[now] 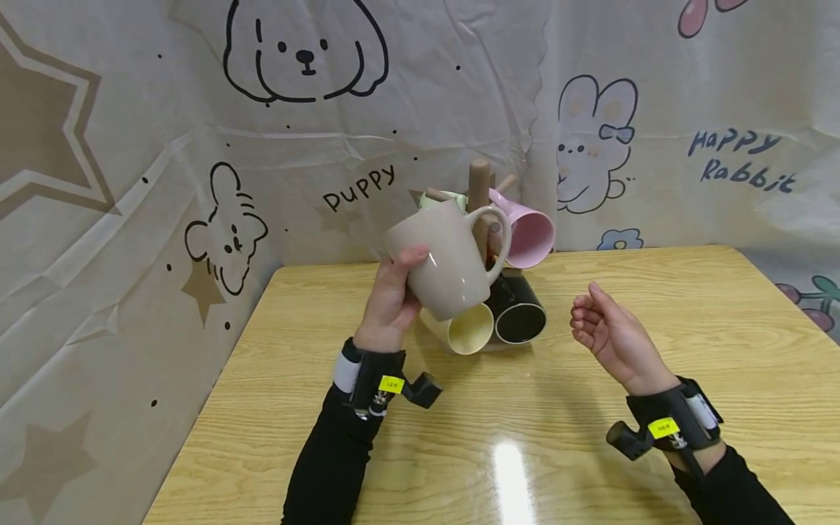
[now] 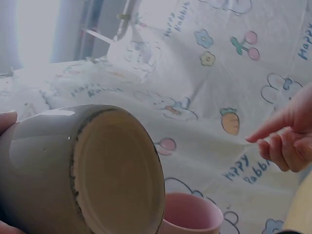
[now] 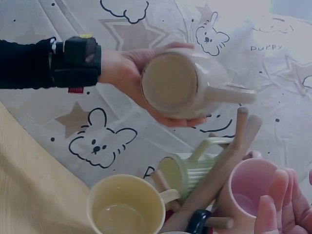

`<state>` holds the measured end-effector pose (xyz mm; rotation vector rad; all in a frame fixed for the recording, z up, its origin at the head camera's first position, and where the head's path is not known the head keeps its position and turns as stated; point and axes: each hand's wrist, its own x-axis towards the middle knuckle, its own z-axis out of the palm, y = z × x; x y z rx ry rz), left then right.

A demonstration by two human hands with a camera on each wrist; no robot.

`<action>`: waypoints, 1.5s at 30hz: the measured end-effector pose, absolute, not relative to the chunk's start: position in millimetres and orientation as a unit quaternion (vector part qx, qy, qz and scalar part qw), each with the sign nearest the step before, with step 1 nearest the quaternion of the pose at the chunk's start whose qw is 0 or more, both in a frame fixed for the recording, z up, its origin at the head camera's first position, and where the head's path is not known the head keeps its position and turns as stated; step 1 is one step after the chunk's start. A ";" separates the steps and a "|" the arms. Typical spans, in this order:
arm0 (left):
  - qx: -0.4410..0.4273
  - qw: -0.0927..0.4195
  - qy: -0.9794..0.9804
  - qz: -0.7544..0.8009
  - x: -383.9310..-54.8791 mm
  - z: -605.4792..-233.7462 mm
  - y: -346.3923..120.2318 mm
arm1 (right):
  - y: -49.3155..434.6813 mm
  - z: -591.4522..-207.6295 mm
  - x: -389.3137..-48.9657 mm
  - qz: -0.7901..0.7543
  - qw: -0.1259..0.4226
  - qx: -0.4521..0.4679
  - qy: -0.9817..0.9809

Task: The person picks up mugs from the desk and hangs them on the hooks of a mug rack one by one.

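Observation:
My left hand (image 1: 391,299) grips a cream-white mug (image 1: 446,255) round its body, lifted above the table. The mug is tilted, and its handle (image 1: 504,237) points to the right, away from the palm. Its unglazed base (image 2: 119,170) fills much of the left wrist view. Behind it in the head view stands a wooden mug tree (image 1: 480,175), partly hidden by the mug. My right hand (image 1: 617,335) hovers over the table to the right, fingers loosely bent and holding nothing.
On the tree's pegs hang a pink mug (image 1: 533,237), a pale green ribbed mug (image 3: 197,170), a yellow mug (image 1: 471,329) and a black mug (image 1: 521,310). The wooden table (image 1: 315,452) meets a printed cloth (image 1: 420,95) at the back and left.

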<state>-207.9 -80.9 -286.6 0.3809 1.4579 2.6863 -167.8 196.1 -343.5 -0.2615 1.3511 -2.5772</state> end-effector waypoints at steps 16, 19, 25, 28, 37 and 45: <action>0.102 -0.002 0.475 0.874 -216.0 -301.4 -68.8 | 184.6 -351.7 -172.0 -0.869 0.134 -0.058 0.473; 0.107 -0.029 0.470 0.876 -216.8 -304.2 -65.4 | 182.0 -352.1 -172.6 -0.862 0.136 -0.050 0.485; 0.101 -0.074 0.473 0.872 -213.1 -310.7 -56.4 | 178.8 -353.2 -171.9 -0.857 0.136 -0.040 0.496; 0.089 -0.090 0.486 0.865 -208.2 -313.6 -52.9 | 178.0 -353.7 -171.9 -0.854 0.138 -0.035 0.501; 0.078 -0.104 0.525 0.841 -197.6 -325.7 -49.2 | 177.1 -356.2 -172.6 -0.850 0.143 -0.037 0.506; 0.065 -0.097 0.557 0.822 -194.9 -331.0 -49.4 | 174.2 -357.5 -171.3 -0.842 0.148 -0.039 0.517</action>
